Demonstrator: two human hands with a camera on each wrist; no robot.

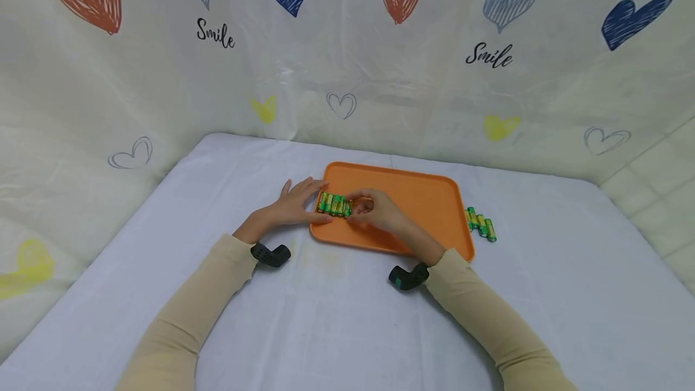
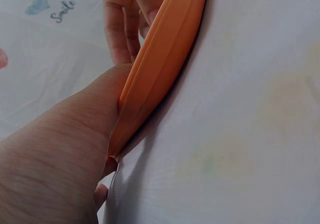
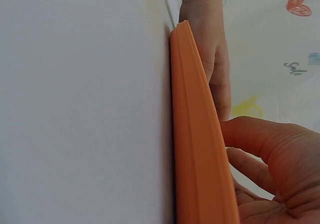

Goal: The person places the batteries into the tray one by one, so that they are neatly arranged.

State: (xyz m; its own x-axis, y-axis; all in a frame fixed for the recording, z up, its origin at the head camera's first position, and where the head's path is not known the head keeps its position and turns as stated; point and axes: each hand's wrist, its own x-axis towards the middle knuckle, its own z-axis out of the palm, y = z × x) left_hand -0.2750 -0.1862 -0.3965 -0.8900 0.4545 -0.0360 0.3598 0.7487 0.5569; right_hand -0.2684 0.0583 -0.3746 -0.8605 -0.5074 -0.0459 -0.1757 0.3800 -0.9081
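Observation:
An orange tray (image 1: 412,204) lies on the table, and several green-and-yellow batteries (image 1: 331,204) stand side by side in a row at its left end. My left hand (image 1: 295,204) spans that end of the tray, thumb at the near side of the row and fingers stretched toward the far side. At the row's right end my right hand (image 1: 376,210), fingers bent, pinches the last battery (image 1: 348,209). In both wrist views the tray's side wall (image 2: 162,58) hides the batteries. The right wrist view shows the right thumb (image 3: 250,134) just over the rim.
More batteries (image 1: 482,225) lie on the white tablecloth (image 1: 336,330) just right of the tray. Black wrist devices (image 1: 271,254) sit on both wrists. Behind the table hangs a white curtain (image 1: 380,65) printed with hearts and the word "Smile".

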